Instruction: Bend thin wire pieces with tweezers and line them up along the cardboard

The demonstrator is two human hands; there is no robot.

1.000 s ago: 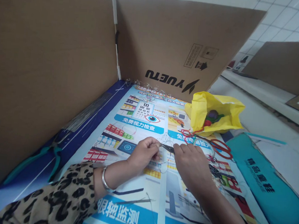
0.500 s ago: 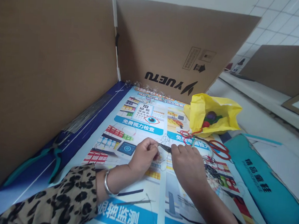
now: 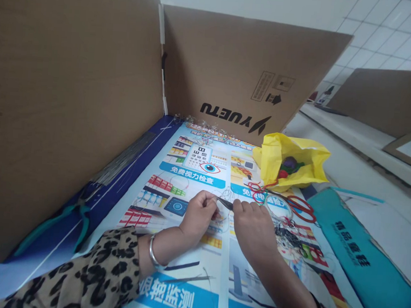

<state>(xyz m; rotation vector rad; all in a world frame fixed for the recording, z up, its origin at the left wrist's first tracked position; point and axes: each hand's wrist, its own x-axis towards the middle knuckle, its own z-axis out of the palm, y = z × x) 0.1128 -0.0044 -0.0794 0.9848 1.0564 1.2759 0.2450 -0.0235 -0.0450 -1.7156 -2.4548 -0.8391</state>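
Note:
Over a printed poster (image 3: 190, 171), my left hand (image 3: 199, 214) is closed in a pinch on a thin silver wire piece (image 3: 226, 194). My right hand (image 3: 253, 223) is closed round small dark pliers (image 3: 225, 203), whose tips meet the wire between the two hands. A silver bangle (image 3: 153, 253) sits on my left wrist, above a leopard-print sleeve (image 3: 87, 277).
Cardboard walls (image 3: 72, 93) stand at left and back. Teal-handled pliers (image 3: 60, 214) and a bundle of straight wires (image 3: 124, 153) lie at left. A yellow bag (image 3: 293, 160) with beads, red-handled scissors (image 3: 298, 205), bent wire pieces (image 3: 207, 126) and a teal pouch (image 3: 356, 258) lie to the right and back.
Both hands stay together on the wire, shifting slightly left and down in view as the camera tilts a little upward.

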